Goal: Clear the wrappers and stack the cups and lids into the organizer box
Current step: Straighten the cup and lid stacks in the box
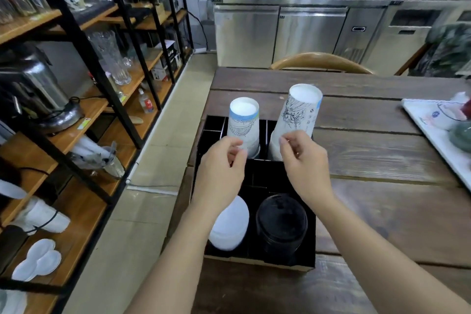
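A black organizer box [309, 242] sits at the left end of the wooden table. Two stacks of upside-down printed paper cups stand in its far compartments: a shorter left stack [244, 122] and a taller right stack [302, 112] that tilts right. White lids [233, 227] fill the near left compartment and black lids [281, 224] the near right one. My left hand [220, 168] hovers just in front of the left cup stack, fingers pinched together. My right hand [304, 160] is at the base of the right stack, fingertips pinched. Whether either hand holds something thin, I cannot tell.
A white tray [430, 132] with items lies at the table's right edge. A wooden chair back [321, 62] stands behind the table. Black-framed wooden shelves [84, 115] with glassware and a metal urn line the left side, across a tiled aisle.
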A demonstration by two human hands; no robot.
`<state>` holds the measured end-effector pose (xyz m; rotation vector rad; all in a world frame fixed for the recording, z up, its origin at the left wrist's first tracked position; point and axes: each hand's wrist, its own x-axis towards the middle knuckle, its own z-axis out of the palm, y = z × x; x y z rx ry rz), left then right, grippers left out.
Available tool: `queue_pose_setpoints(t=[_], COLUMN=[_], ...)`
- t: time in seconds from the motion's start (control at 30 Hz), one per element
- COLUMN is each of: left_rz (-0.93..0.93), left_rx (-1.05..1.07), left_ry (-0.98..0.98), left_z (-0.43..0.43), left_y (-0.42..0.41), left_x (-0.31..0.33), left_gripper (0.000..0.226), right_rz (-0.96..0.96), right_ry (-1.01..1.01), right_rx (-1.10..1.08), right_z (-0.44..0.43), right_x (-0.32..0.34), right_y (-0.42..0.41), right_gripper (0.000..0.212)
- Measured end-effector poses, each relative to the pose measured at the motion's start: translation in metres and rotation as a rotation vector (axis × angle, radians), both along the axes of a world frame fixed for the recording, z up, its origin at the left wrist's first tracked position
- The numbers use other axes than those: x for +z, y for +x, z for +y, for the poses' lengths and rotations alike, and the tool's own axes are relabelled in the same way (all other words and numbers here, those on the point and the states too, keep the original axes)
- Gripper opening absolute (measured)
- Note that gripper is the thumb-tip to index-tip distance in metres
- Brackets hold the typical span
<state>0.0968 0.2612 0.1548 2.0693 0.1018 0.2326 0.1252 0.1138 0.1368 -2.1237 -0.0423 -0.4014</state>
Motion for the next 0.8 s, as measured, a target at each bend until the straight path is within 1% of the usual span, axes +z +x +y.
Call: queue_pose_setpoints(t=[0.03,0.07,0.13,0.17,0.3,0.37,0.43,0.57,0.63,0.7,0.8], left_rz=[-0.030,-0.035,0.012,0.047,0.161,0.182,0.198,0.231,0.200,0.173,0.128], left_rx=[-0.042,-0.084,-0.157,-0.183,-0.233,-0.239,-0.263,-0.263,-0.263,-0.271,-0.289], left_ry=[-0.084,-0.176,-0.337,-0.390,-0.466,-0.465,-0.474,-0.505,-0.488,-0.455,-0.420], left_z=[-0.010,-0.021,-0.041,-0.050,-0.076,-0.083,-0.087,-0.091,-0.091,-0.093,-0.096], left_y=[0.006,0.013,0.027,0.035,0.060,0.065,0.071,0.078,0.079,0.078,0.073], left_x=[0.005,0.010,0.019,0.022,0.021,0.019,0.016,0.007,0.002,0.000,-0.005], left_gripper=[0.024,0.025,0.031,0.035,0.052,0.054,0.054,0.052,0.048,0.042,0.046], right_rz=[0.002,0.017,0.074,0.090,0.178,0.214,0.234,0.233,0.221,0.211,0.197], right_ry=[0.083,0.155,0.249,0.259,0.204,0.217,0.222,0.218,0.217,0.226,0.268], right_rx=[-0.065,-0.106,-0.097,-0.055,0.052,0.079,0.110,0.154,0.169,0.198,0.256], right_z=[-0.006,-0.011,-0.021,-0.025,-0.035,-0.035,-0.033,-0.031,-0.033,-0.037,-0.044], right_x=[0.000,-0.004,-0.013,-0.018,-0.037,-0.042,-0.045,-0.045,-0.042,-0.040,-0.036], right_y=[-0.001,0.001,0.005,0.007,0.016,0.019,0.020,0.024,0.025,0.026,0.031], right_gripper=[0.017,0.024,0.041,0.048,0.076,0.089,0.096,0.101,0.096,0.084,0.085])
